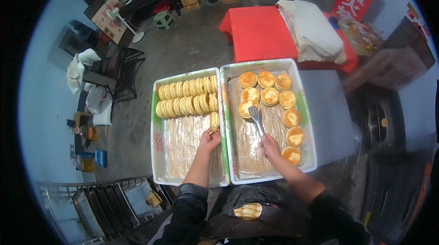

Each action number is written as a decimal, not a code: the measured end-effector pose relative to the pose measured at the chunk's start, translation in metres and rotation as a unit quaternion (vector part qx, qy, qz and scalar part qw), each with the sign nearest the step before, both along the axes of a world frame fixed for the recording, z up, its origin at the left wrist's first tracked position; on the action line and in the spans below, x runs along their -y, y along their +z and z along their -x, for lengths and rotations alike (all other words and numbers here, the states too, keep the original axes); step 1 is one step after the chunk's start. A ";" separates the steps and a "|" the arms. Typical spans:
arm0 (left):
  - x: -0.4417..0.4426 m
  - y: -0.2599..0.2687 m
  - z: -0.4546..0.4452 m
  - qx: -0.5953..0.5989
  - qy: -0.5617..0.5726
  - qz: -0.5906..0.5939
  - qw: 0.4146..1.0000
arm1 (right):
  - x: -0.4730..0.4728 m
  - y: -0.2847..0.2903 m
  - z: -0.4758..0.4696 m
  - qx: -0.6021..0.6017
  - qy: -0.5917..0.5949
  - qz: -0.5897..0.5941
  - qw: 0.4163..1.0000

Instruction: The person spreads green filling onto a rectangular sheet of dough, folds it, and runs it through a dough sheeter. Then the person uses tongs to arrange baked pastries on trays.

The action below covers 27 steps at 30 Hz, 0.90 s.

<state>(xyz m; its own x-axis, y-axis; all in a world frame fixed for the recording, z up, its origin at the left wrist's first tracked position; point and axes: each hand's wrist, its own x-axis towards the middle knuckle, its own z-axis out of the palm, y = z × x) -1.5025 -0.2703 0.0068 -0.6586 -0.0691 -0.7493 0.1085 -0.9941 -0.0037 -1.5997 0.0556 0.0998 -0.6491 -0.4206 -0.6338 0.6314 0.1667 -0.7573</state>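
My left hand [210, 139] grips a round flatbread [214, 122] standing on edge by the right wall of the left foam box [156, 162]. Beyond it, two rows of golden flatbreads [185, 105] stand on edge, packed side by side. In my right hand [271, 146] is a slotted metal utensil [258, 121], a spatula or tongs. Its slotted head lies over a browned flatbread [246, 108] in the right foam box [310, 149]. Several more browned flatbreads [270, 96] lie flat there, at the back and down the right side.
Both boxes have a ribbed lining under clear plastic. A red-covered table [260, 32] with folded white cloth [312, 29] stands beyond the right box. A grey panel [327, 118] adjoins that box. At lower left is a metal rack with trays [109, 207]; a chair [120, 73] stands farther left.
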 end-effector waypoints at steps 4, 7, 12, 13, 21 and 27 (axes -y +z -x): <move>0.003 0.003 0.008 0.015 -0.022 -0.009 1.000 | 0.010 0.011 0.013 -0.042 0.008 -0.021 0.999; 0.007 0.012 0.015 0.076 0.007 -0.047 0.996 | 0.009 0.007 0.002 -0.010 0.018 -0.030 0.999; 0.003 0.024 0.022 0.107 -0.017 0.003 0.994 | 0.013 -0.016 -0.015 0.098 0.013 0.029 0.995; 0.001 0.024 0.022 0.106 -0.051 0.036 0.992 | 0.013 -0.018 -0.017 0.111 0.010 0.026 0.993; -0.020 -0.013 0.022 0.270 -0.121 0.487 0.822 | 0.012 0.007 -0.009 0.029 0.006 0.044 0.999; -0.025 -0.033 0.025 0.143 -0.024 0.604 0.784 | 0.050 0.014 0.047 0.056 -0.013 -0.001 0.998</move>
<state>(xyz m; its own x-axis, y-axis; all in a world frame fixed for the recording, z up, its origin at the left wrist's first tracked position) -1.5272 -0.2450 -0.0267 -0.4996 -0.8219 -0.2736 -0.1049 -0.2561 0.9609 -1.6462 0.0051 0.1134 -0.5851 -0.4039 -0.7032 0.7155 0.1510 -0.6821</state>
